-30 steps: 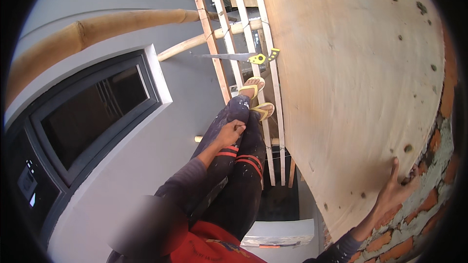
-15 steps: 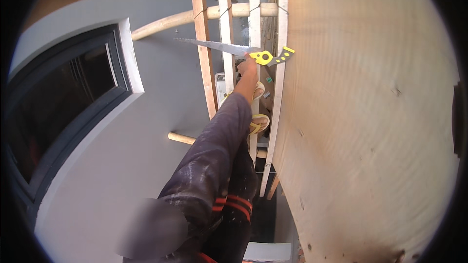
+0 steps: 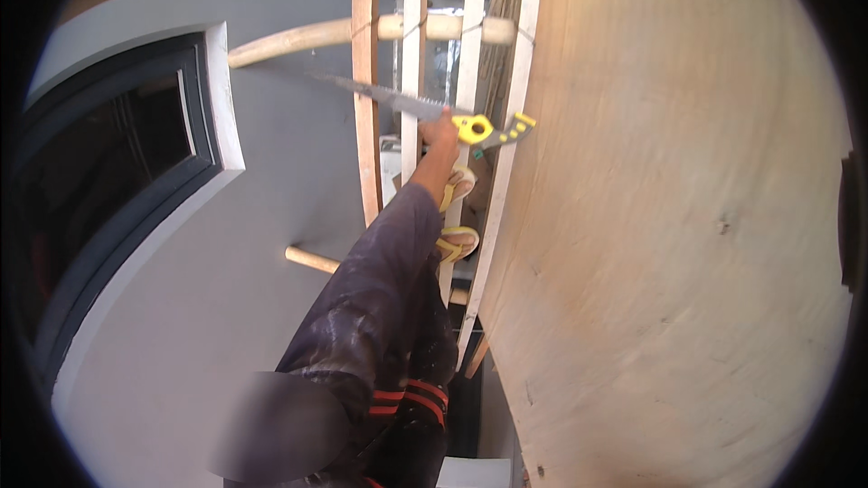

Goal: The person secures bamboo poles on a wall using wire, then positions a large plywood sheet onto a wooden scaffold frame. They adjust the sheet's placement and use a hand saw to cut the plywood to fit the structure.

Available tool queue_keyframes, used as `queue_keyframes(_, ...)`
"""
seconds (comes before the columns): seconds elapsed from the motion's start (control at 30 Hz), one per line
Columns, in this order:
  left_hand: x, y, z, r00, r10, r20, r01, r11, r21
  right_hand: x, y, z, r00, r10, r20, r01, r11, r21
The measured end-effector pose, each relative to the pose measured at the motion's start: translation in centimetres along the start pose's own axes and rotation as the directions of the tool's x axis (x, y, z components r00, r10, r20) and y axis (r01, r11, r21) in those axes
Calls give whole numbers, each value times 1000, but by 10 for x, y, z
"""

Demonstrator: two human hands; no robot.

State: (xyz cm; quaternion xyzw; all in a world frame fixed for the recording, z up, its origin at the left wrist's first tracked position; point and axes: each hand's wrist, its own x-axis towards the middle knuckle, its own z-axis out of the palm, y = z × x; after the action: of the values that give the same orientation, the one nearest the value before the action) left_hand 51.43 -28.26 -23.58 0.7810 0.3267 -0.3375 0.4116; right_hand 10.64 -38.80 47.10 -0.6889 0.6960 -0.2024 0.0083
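In my left hand (image 3: 440, 131) is a pruning-style handsaw, held where the blade meets the handle. Its yellow and dark grey handle (image 3: 472, 129) points right, with the end over the light wooden strip along the plywood's edge. The toothed metal blade (image 3: 389, 99) reaches left across two wooden slats (image 3: 365, 140), its tip in front of the grey wall. My fingers are closed, partly hidden behind the saw. My right hand is out of sight.
A large plywood sheet (image 3: 669, 199) fills the right side. Bamboo poles (image 3: 307, 41) cross under the slats, tied with wire. My feet in yellow sandals (image 3: 459, 242) stand on the slats, with gaps between them. A dark-framed window (image 3: 117, 172) is in the grey wall (image 3: 280, 163) at left.
The whole view has shifted, so slats, feet and window sit farther left and slightly lower. My left hand still holds the saw, which has tilted slightly.
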Motion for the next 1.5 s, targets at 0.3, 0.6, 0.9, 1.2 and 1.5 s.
queue_keyframes(0.3,-107,45,-95,963,189,191,-167,978,-126,7,-48,18,937,141,320,-172,982,73)
queue_keyframes(0.6,-248,95,-259,886,-2,464,53,994,-98,29,-86,28,912,-132,387,125,991,46)
queue_keyframes(0.9,-272,107,-353,868,-32,496,-15,996,92,16,-150,-1,873,-190,450,34,943,332)
queue_keyframes(1.2,-301,107,-371,879,31,476,-30,1000,-10,7,-183,-97,896,-197,399,74,950,302)
queue_keyframes(1.5,-376,121,-367,878,113,465,-89,993,-74,1,-239,-217,900,-173,400,6,923,385)
